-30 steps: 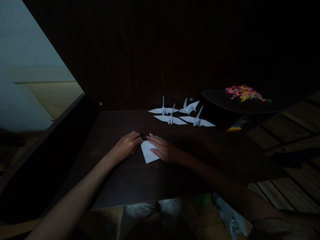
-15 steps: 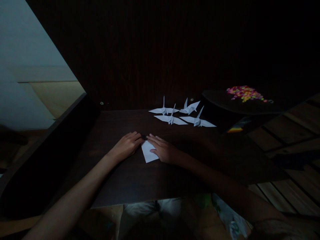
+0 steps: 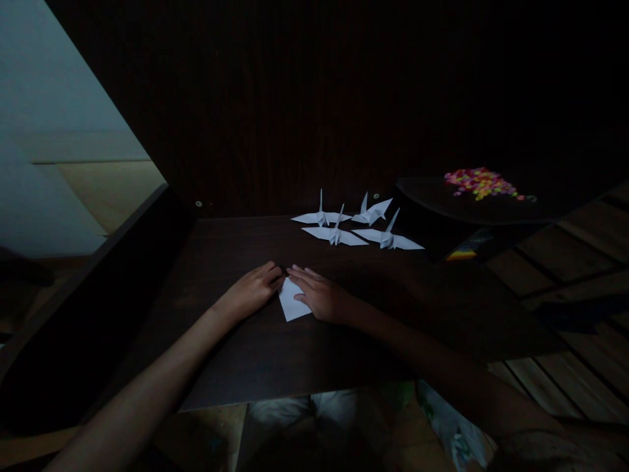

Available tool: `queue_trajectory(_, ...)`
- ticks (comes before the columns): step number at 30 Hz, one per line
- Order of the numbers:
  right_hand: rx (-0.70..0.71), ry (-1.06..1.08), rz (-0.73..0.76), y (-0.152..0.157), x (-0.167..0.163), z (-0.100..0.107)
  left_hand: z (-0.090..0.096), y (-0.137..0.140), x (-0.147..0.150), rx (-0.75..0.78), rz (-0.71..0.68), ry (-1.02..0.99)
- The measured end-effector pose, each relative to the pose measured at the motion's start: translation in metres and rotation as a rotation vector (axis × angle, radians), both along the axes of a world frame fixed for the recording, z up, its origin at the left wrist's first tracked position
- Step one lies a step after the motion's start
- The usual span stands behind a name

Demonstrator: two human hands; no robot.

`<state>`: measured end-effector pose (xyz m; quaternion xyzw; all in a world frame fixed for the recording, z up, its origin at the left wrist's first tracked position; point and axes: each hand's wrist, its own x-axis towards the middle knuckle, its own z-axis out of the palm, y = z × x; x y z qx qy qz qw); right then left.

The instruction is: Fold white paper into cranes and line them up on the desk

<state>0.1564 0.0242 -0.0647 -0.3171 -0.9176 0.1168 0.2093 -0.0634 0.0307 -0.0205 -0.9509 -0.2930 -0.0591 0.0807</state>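
One small piece of white paper [image 3: 293,303] is lying flat on the dark worktop [image 3: 236,367], between the left hand [image 3: 253,288] and the right hand [image 3: 322,295]. The left grip is curling closely at the paper's upper left edge; whether finger and thumb are actually pinching it cannot be told, as the knuckles are hiding the contact. The right grip is lying open across the right part of the paper, fingers extended together and thumb standing apart, covering the sheet without closing round it. The step in hand appears to be the steadying and pressing of a fold. The next move seems to be calling for the right palm's holding the layers still while the left fingertips align the edge and sharpen the crease.

The paper is looking thin, matt and crisp, its exposed part ending in a pointed near corner. Beyond the hands, four white paper birds [image 3: 388,239] are standing in two loose rows, showing narrow upright points and spread, tapering wings. To the right, small, brightly coloured pieces [image 3: 479,183] are forming a low heap on a round-fronted shelf [image 3: 427,200].
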Motion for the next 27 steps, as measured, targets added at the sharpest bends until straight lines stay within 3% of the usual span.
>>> queue_trajectory(9, 0.050, -0.024, 0.002, 0.000, 0.000, -0.001, -0.003, 0.000, -0.002, -0.027, -0.047, -0.058)
queue_trajectory(18, 0.128, -0.072, 0.027, -0.003, 0.002, 0.000, -0.002, -0.008, -0.008, 0.011, 0.067, -0.130)
queue_trajectory(23, 0.213, -0.108, 0.035, 0.004, 0.017, 0.013, 0.008, -0.018, -0.012, -0.194, 0.007, -0.279)
queue_trajectory(27, 0.254, -0.144, -0.052, 0.008, 0.022, 0.027, 0.015, -0.024, -0.011, -0.366, -0.068, -0.370)
